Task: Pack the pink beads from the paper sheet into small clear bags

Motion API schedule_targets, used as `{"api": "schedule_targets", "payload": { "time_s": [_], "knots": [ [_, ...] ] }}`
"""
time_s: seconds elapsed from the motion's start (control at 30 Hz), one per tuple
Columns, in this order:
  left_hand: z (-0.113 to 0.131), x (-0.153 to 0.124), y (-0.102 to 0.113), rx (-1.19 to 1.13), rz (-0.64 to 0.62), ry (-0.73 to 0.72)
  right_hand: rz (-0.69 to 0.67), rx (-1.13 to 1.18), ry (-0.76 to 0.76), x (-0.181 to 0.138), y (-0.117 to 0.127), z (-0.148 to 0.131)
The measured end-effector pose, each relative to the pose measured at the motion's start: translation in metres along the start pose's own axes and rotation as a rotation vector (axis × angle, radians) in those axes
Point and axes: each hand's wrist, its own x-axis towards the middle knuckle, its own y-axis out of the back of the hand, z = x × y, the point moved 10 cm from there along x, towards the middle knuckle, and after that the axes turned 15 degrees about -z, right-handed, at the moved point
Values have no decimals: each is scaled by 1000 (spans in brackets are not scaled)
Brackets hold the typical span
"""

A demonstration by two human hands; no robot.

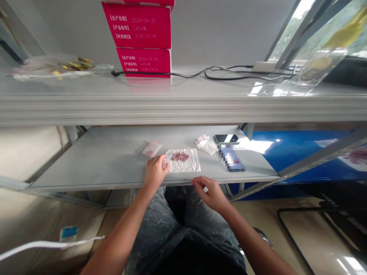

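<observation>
Head view: one grey-white flat counter [94, 160] in front of the person; one raised grey shelf [183, 109] across above it.
Left hand [155, 170]: palm down on the counter, fingers bent, thumb and forefinger partly apart at the left edge of the plastic sheet; whether anything is gripped is not determinable.
Right hand [210, 194]: at the counter's front edge, fingers curled, thumb and forefinger tips drawn together; a small reddish spot shows at the tips, too small to identify, so a grip is unconfirmed.
Beads: one loose cluster of small round pink-purple and gold-toned beads [180, 156], on the upper middle of the sheet; individual count not legible.
Plastic sheet: one crinkled, whitish, roughly rectangular plastic sheet [186, 166], flat on the counter, between the hands and slightly beyond the right one.
Small bag: one clear plastic bag with a reddish top edge and pinkish contents [152, 148], just beyond the left hand.
Bag pile: one pile of clear plastic bags [207, 145], right of the sheet; number not separable.
Devices: two; one black phone with a pale rim [227, 139], and nearer the person one dark-blue rectangular device [233, 159], its face obscured by pixel blocks.
Red boxes: two printed red cardboard boxes [143, 27], stacked on the shelf, part of a third above.
</observation>
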Motion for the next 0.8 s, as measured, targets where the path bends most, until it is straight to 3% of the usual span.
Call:
{"api": "schedule_targets", "payload": {
  "time_s": [0.17, 0.33, 0.53, 0.8],
  "knots": [
    [7, -3, 0, 87, -14, 2, 5, -172, -62, 73, 14, -12],
    [2, -4, 1, 43, -7, 7, -110, -507, -202, 131, -1, -12],
    [-2, -3, 3, 38, 15, 26, -185, -676, -322, 151, -19, -6],
    [-1, -4, 5, 19, 22, 15, -176, -698, -397, 157, -24, 6]
  ]
}}
